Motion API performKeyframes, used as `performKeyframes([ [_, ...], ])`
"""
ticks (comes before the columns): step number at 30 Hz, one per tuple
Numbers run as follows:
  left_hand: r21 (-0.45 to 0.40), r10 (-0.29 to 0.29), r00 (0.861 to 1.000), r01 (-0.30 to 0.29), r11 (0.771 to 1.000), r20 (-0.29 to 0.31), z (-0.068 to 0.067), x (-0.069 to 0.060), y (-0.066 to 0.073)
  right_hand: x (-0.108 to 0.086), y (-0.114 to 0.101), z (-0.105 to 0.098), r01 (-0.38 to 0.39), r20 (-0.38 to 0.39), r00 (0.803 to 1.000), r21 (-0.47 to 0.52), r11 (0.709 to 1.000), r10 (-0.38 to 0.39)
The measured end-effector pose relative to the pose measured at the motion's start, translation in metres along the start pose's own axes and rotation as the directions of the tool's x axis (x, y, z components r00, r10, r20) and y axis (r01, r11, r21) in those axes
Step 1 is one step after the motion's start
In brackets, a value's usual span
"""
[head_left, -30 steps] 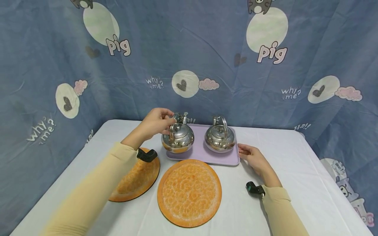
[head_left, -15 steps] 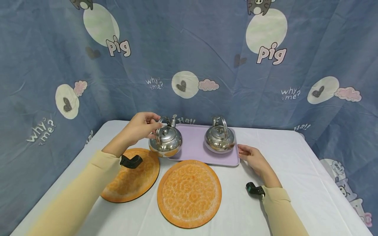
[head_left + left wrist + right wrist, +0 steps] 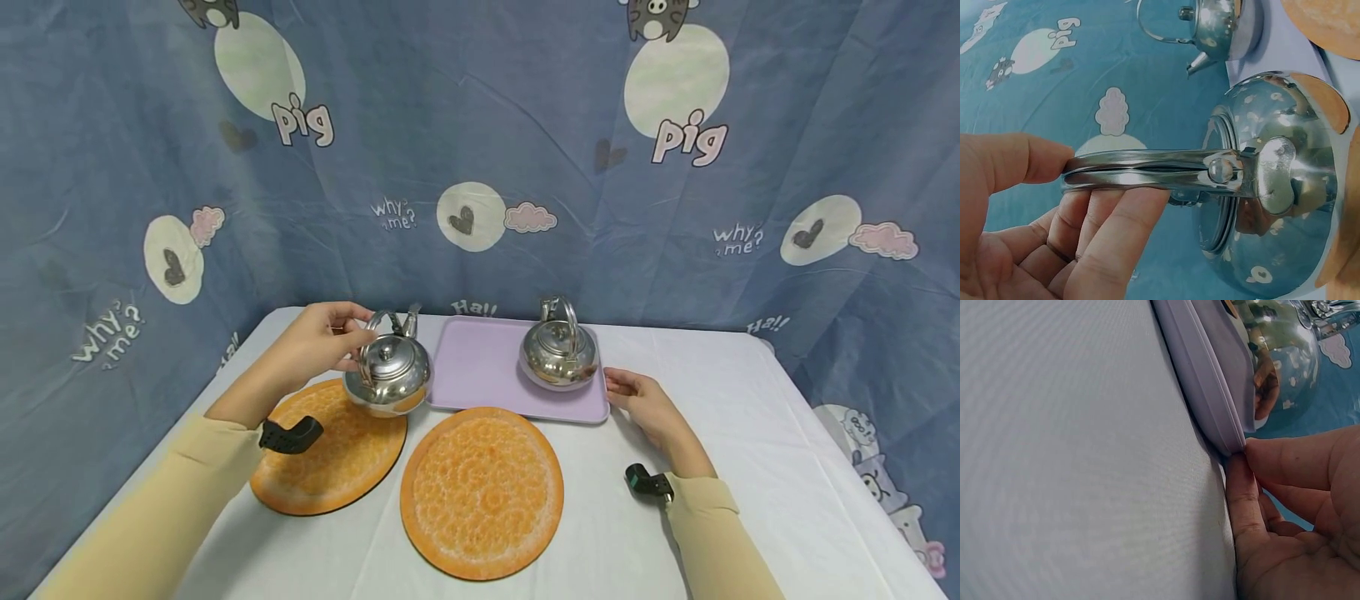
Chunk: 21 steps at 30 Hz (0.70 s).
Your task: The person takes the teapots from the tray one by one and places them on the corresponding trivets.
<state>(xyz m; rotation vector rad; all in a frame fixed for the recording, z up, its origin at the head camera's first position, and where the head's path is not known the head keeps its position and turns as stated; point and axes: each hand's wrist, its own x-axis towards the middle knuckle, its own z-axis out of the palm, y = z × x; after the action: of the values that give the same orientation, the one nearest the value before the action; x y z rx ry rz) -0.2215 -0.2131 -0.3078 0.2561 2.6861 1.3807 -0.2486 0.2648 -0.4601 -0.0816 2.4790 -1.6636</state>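
My left hand (image 3: pixel 330 333) pinches the handle of a shiny metal kettle (image 3: pixel 390 371), thumb on one side and fingers on the other in the left wrist view. This kettle hangs over the far right part of the left round orange mat (image 3: pixel 330 467), left of the lilac tray (image 3: pixel 480 362). A second metal kettle (image 3: pixel 558 357) stands on the tray's right half. At the tray's right edge my right hand (image 3: pixel 641 400) pinches the rim between thumb and finger, as the right wrist view shows.
Another round orange mat (image 3: pixel 482 493) lies in front of the tray, close to the left mat. A white cloth (image 3: pixel 600 533) covers the table. Behind it hangs a blue printed curtain (image 3: pixel 480 125).
My left hand has carried its kettle leftward and nearer, off the tray's left half to above the left mat. My right hand and the other kettle have stayed in place.
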Motion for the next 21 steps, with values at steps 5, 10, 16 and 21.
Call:
performKeyframes([
  [5, 0.012, 0.004, 1.0, -0.004, 1.0, -0.001, -0.004, -0.011, -0.008, 0.0, -0.001, 0.0, 0.015, -0.003, 1.0, 0.004, 1.0, -0.015],
  [10, -0.001, 0.0, 1.0, 0.0, 1.0, -0.005, -0.008, -0.021, -0.016, -0.001, 0.0, 0.0, 0.019, 0.002, 1.0, 0.008, 1.0, -0.019],
  [16, -0.015, -0.012, 1.0, 0.011, 1.0, -0.005, -0.013, -0.033, -0.026, -0.001, 0.0, 0.0, 0.014, -0.002, 1.0, 0.008, 1.0, -0.014],
  [21, -0.023, -0.019, 1.0, 0.018, 1.0, -0.021, -0.018, -0.042, -0.035, 0.0, 0.0, -0.001, 0.011, 0.009, 1.0, 0.006, 1.0, -0.011],
])
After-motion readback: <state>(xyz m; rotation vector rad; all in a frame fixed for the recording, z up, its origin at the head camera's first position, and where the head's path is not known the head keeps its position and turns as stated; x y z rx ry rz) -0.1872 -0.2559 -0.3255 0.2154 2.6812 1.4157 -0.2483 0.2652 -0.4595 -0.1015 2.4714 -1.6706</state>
